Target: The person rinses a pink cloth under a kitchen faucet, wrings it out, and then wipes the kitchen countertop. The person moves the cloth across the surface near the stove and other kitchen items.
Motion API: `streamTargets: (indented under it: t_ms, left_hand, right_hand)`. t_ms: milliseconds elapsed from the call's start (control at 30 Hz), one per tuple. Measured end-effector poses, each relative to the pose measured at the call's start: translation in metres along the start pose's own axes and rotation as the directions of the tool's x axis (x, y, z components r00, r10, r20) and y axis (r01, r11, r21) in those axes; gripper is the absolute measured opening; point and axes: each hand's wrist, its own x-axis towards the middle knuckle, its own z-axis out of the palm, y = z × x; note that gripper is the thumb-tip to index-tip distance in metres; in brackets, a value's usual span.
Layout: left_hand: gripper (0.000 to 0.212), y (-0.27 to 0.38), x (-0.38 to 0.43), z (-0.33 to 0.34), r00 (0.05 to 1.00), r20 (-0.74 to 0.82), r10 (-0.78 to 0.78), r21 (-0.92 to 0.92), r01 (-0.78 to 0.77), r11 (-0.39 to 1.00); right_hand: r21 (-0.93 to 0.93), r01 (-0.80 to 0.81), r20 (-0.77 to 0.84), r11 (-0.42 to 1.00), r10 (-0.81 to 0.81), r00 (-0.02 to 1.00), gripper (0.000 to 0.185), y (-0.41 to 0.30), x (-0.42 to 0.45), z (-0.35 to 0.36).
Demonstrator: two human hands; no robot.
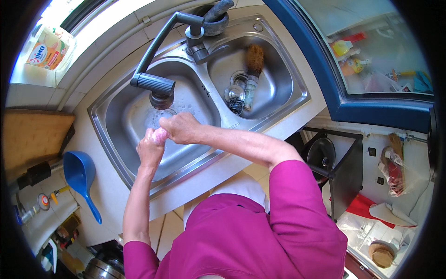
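Over the near part of the left basin of a steel double sink, my left hand and my right hand are both closed on a small pink cloth or sponge. Most of it is hidden in my fingers. The dark faucet reaches over the same basin, its head just beyond my hands. Suds lie on the basin floor under it. In the right basin are a brown-bristled brush with a wrapped handle, a metal strainer and a steel wool scourer.
A blue plastic ladle lies on the counter at left, near a wooden board. A stone mortar with its pestle stands behind the faucet. A blue-framed window borders the sink at right. A black rack holds a pan lid.
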Motion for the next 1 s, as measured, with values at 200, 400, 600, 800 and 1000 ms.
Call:
streamTargets:
  t_ms: [200,400,600,800,1000]
  left_hand:
    - [0.016,-0.027,0.022,0.008,0.915,-0.214,0.343,0.154,-0.315,0.936]
    - [0.040,-0.036,0.018,0.007,0.867,-0.232,0.442,0.162,-0.413,0.896]
    - [0.036,-0.030,-0.013,0.030,0.938,-0.139,0.317,0.111,-0.303,0.946]
    - [0.025,-0.031,-0.021,0.026,0.633,0.607,-0.480,-0.697,0.714,0.060]
    - [0.030,-0.023,-0.031,0.003,0.587,0.722,0.366,-0.282,0.733,-0.620]
  right_hand:
    - [0.912,-0.328,0.217,0.247,0.387,0.896,0.018,-0.020,-0.012,0.062]
    - [0.843,-0.529,0.499,0.101,0.221,0.838,0.022,-0.011,-0.010,0.045]
    - [0.510,-0.693,0.631,0.510,0.326,0.704,0.031,0.016,0.018,0.025]
    - [-0.027,-0.051,-0.237,0.998,0.043,0.970,0.052,0.019,0.017,0.042]
    - [-0.411,0.471,-0.149,0.780,-0.567,0.810,0.041,0.002,0.012,0.017]
